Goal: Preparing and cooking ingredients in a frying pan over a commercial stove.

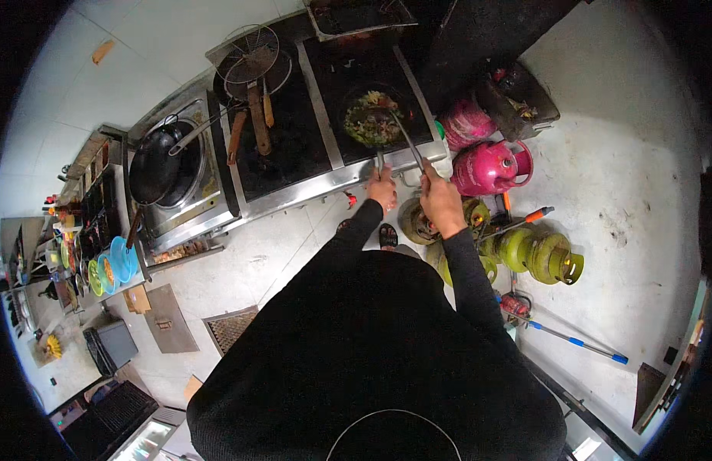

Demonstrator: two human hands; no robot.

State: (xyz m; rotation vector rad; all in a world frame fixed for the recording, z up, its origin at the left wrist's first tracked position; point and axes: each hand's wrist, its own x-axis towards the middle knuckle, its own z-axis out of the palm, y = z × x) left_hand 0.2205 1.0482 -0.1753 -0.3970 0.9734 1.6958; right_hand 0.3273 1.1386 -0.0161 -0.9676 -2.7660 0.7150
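Note:
My left hand is closed around the handle of a dark pan on the right part of the stove. Chopped food, with green, pale and reddish pieces, lies in that pan. In my right hand is the long metal handle of a cooking utensil, probably a ladle or turner. Its far end reaches into the food, so its head is hard to make out. Both hands are just in front of the steel front edge of the stove.
Left on the stove sit a wire strainer over pans and a black wok. To my right stand a pink gas cylinder and several green gas cylinders. Blue bowls stand on the far-left counter. A floor grate lies behind left.

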